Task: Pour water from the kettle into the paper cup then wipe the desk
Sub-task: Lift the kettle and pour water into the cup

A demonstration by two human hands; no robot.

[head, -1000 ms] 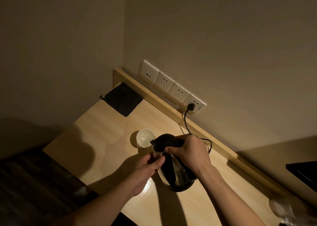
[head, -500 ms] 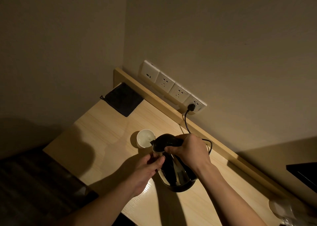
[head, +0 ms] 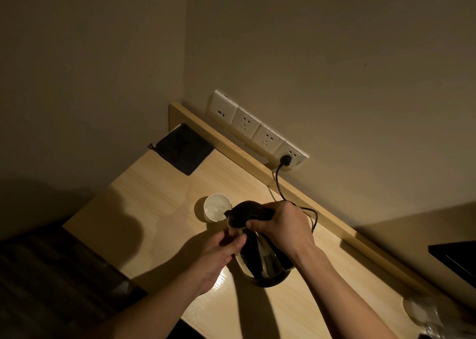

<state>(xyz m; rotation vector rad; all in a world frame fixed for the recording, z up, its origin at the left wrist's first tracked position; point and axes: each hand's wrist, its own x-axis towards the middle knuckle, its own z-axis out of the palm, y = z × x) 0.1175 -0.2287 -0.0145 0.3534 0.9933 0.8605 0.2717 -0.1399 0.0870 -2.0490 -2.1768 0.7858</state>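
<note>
A white paper cup (head: 215, 206) stands upright on the light wooden desk (head: 154, 210), with water in it. A black and steel kettle (head: 260, 259) is tilted toward it, its spout over the cup's right rim. My right hand (head: 280, 225) grips the kettle's black handle at the top. Against the kettle's left side, my left hand (head: 219, 253) holds its fingers and thumb pressed to the body. A dark folded cloth (head: 184, 148) lies flat in the desk's far left corner, apart from both hands.
A row of white wall sockets (head: 257, 130) sits above the desk's raised back edge; a black plug and cord (head: 280, 181) run down behind the kettle. A clear plastic-wrapped object (head: 425, 313) lies at the desk's right end. A dark object (head: 456, 259) juts in at right.
The kettle has tipped slightly further toward the cup and water now shows in the cup. Both hands keep their hold.
</note>
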